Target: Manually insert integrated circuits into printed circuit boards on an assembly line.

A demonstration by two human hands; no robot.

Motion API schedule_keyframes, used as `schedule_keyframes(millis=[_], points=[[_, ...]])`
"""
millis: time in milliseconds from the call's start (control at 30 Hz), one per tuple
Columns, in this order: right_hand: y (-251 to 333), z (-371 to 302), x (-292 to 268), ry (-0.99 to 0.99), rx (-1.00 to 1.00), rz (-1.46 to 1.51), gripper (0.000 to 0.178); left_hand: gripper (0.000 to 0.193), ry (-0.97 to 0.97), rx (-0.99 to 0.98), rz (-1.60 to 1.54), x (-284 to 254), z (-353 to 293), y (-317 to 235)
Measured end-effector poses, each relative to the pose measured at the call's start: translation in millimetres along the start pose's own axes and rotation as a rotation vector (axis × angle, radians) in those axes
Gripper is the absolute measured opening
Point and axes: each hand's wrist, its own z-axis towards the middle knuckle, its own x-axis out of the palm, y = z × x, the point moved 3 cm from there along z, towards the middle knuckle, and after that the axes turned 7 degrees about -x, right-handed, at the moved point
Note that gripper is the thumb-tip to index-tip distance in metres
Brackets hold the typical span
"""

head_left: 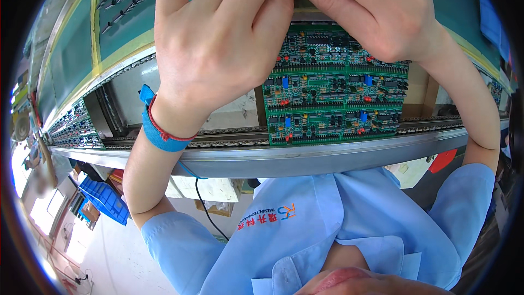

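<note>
Both hands reach to the top of the head view, over a green circuit board panel (333, 95). The panel is filled with small electronic parts, among them blue blocks and red components. My left hand (218, 43) wears a ring, and its fingers are curled. My right hand (376, 8) has its fingers pressed together, their tips close to the left hand's fingertips. Anything between the fingers is hidden by the hands and the upper edge of the picture. A blue wrist strap (158, 131) circles my left wrist. Both hands stay above the panel's far part.
Rows of black pin-legged parts (128, 0) lie on the green work surface at the far left. The panel rests across a chain conveyor rail (224, 141) with a metal front edge (245, 162). More boards (73, 125) sit farther left. A blue crate (103, 194) stands below.
</note>
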Motion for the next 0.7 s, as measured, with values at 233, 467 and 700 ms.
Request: schedule_keyframes(millis=[233,467,700], points=[[-1,-1,0,0.003,-0.161,-0.146,0.018,0.026,0.013,-0.002,0.055,-1,1,-5],[-2,-6,-1,-0.075,-0.096,-0.044,0.017,0.024,0.024,-0.027,0.037,-1,3,-4],[-16,-1,33,-0.662,-0.081,0.11,0.007,0.02,0.083,-0.092,-0.132,-3,16,1]])
